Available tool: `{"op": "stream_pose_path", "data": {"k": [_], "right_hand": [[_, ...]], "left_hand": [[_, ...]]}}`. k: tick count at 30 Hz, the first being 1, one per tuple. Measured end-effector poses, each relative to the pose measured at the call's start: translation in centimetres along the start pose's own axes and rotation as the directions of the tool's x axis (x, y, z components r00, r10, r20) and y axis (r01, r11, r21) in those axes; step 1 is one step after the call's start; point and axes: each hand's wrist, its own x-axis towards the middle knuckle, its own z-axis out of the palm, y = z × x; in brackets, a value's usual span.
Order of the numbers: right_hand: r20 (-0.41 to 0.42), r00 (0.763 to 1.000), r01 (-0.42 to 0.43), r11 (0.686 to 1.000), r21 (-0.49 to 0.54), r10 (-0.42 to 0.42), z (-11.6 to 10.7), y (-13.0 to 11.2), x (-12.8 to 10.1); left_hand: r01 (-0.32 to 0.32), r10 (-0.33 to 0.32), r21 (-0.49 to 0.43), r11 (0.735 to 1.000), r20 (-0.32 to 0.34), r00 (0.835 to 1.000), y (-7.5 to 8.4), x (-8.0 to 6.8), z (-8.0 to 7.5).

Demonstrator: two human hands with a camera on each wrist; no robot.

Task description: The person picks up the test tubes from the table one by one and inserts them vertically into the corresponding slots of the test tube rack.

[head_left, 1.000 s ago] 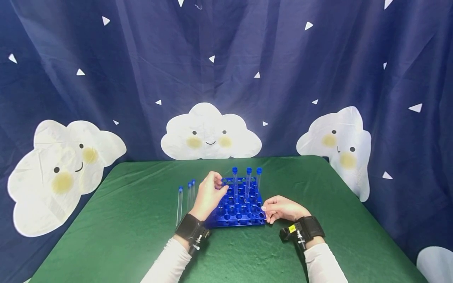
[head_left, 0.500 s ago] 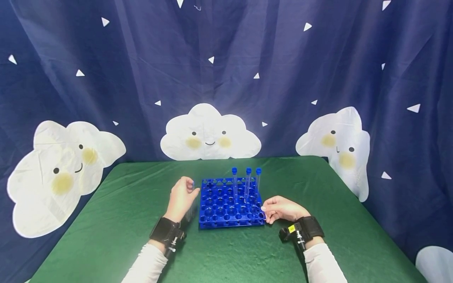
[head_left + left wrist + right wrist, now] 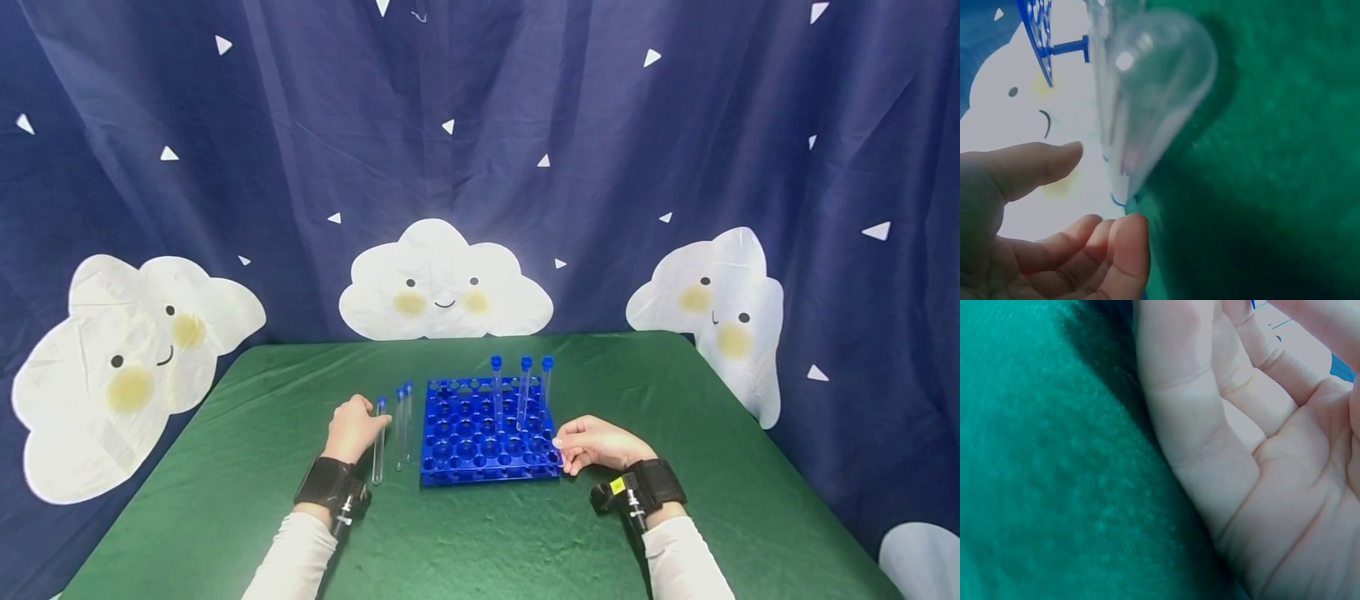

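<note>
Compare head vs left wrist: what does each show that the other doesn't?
Head only: the whole blue rack with three capped tubes standing in it, the right hand touching its right corner, and the cloud curtain.

Left wrist only: a close, blurred look at a clear tube's rounded bottom, thumb and fingertips near the tube but not gripping it.

Both: the left hand, loose tubes lying on the green cloth.

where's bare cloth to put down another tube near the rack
Bare green cloth lies in front of the blue rack, between both wrists, and behind it. Crowded: left of the rack, where loose tubes lie by the left hand; right hand touches its right corner.
</note>
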Motion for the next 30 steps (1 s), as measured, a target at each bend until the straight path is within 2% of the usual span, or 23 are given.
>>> {"op": "stream_pose_path", "data": {"k": [3, 14, 30], "right_hand": [[-0.003, 1.000, 0.001, 1.000, 0.000, -0.001, 0.0, 0.1, 0.0], [-0.008, 1.000, -0.005, 1.000, -0.003, 0.005, -0.1, 0.3, 0.2], [-0.014, 1.000, -0.008, 1.000, -0.005, 0.008, -0.2, 0.3, 0.1]], "left_hand": [[0.023, -0.024, 0.009, 1.000, 0.038, 0.999, -0.2, 0.3, 0.0], [0.070, -0.067, -0.028, 0.997, 0.098, 0.993, -0.8, 1.6, 0.5], [0.088, -0.082, -0.052, 0.995, 0.112, 0.990, -0.9, 1.9, 0.9]]}}
